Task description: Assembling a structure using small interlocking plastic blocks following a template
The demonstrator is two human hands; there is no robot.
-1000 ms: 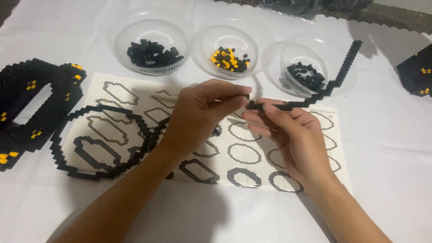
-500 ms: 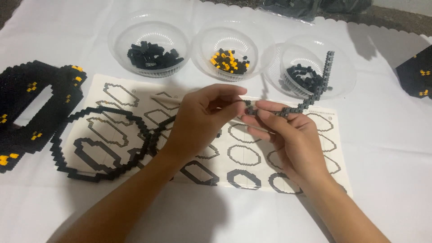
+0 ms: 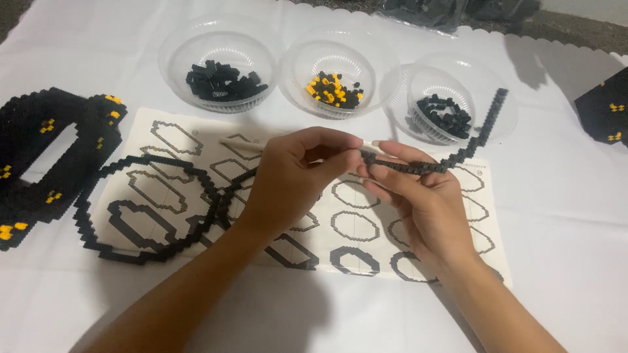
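the surface is a table covered with a white cloth (image 3: 575,216), a little wrinkled, and at the far edge the cloth ends in a wavy border where a dark floor or table edge shows. at the far left lies a big flat black brick panel (image 3: 46,163) with small yellow spots and a long opening in the middle. just beside it lies a printed paper sheet (image 3: 196,140), white, with rows of grey and black outline shapes; the small text on it is too small to tell. on the left part of the sheet lies a black brick ring (image 3: 140,209), an open loop with a smaller loop inside it. behind the sheet three clear plastic bowls stand in a row: the left bowl (image 3: 219,65) holds black bricks, the middle bowl (image 3: 337,68) holds black and yellow bricks, the right bowl (image 3: 451,98) holds a few black bricks. behind the bowls, at the top edge, a clear plastic bag (image 3: 418,12) with dark pieces is partly seen. the left hand (image 3: 291,180) is above the middle of the sheet, its fingers closed narrow and pinching the near end of a thin black brick strip (image 3: 451,157). the right hand (image 3: 422,199) holds the same strip from below, with fingers curled around it. the strip is in the air, it goes to the right and bends up in front of the right bowl. at the far right edge a black piece with yellow spots (image 3: 605,108) lies on the cloth, cut by the frame.
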